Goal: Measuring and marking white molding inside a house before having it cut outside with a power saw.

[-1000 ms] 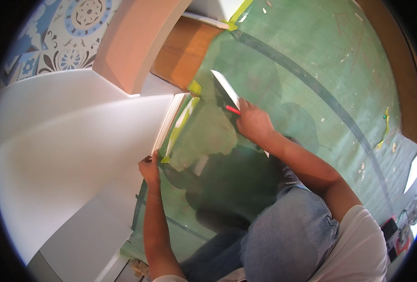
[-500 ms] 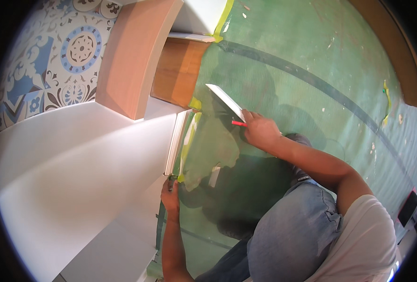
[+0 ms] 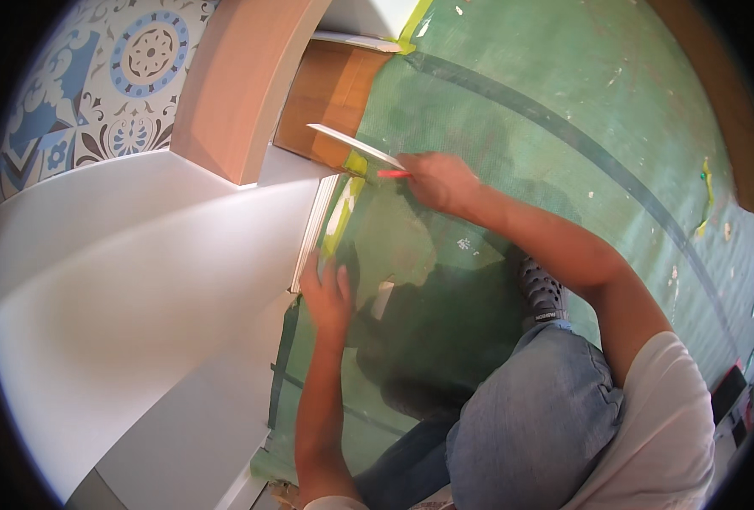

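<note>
My right hand [image 3: 439,181] is closed around one end of a short white trim strip [image 3: 353,144]. A red stick-like thing [image 3: 394,173], its kind unclear, also pokes out of that grip. The strip's far end points left, over the wooden floor patch [image 3: 321,93] beside the doorway. My left hand [image 3: 329,297] is lower down, fingers apart, with its fingertips at the lower end of the white ribbed skirting board [image 3: 314,223] along the wall foot. Nothing shows in that hand. Yellow tape [image 3: 339,217] runs beside the skirting.
A green protective sheet [image 3: 513,110] covers the floor, crossed by a dark tape band [image 3: 555,119]. A white wall [image 3: 122,280] and a wood-coloured door frame [image 3: 232,85] stand at left, with patterned tiles [image 3: 147,59] beyond. A small pale scrap [image 3: 384,299] lies on the sheet.
My right hand has carried the white strip up and left, toward the doorway. My left hand has moved up along the skirting, and its fingers have spread. The view has shifted slightly.
</note>
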Motion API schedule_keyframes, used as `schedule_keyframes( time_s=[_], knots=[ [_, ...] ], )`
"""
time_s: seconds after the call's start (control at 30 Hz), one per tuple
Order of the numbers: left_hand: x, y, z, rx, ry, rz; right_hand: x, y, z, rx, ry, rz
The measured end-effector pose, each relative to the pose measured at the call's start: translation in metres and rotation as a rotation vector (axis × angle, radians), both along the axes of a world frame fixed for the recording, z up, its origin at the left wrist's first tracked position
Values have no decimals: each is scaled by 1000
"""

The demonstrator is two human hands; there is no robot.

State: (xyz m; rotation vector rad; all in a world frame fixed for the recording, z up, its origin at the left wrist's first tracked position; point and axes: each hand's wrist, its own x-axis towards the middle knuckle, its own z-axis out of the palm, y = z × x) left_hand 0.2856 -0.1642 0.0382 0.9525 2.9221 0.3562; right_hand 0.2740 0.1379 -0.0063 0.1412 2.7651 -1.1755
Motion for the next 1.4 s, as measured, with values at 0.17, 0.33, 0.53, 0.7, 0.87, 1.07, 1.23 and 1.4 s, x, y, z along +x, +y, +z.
schedule_keyframes(
  time_s=[0.17, 0.33, 0.53, 0.7, 0.87, 1.07, 1.23, 1.4],
  knots=[
    [-22, 33, -13, 73, 196, 229, -17, -3, 1, 35, -27, 95],
    [-27, 44, -21, 7, 247, 329, 42, 7, 5, 77, 38, 7],
    [-27, 60, -15, -51, 295, 361, 43, 10, -12, 3, 83, 1],
    [-21, 52, -28, -98, 77, 320, 0, -16, -28, -63, 189, 44],
    [2, 49, -18, -170, 63, 86, -26, -44, -29, -149, 246, 125],
    [15, 66, -20, -79, -165, 162, -40, -55, -36, -75, 403, 162],
    [7, 63, -34, 78, -200, 179, -39, -54, -37, -86, 412, 150],
    [-25, 86, -26, 428, -484, 520, -34, -54, -31, -205, 205, 200]
  ],
)
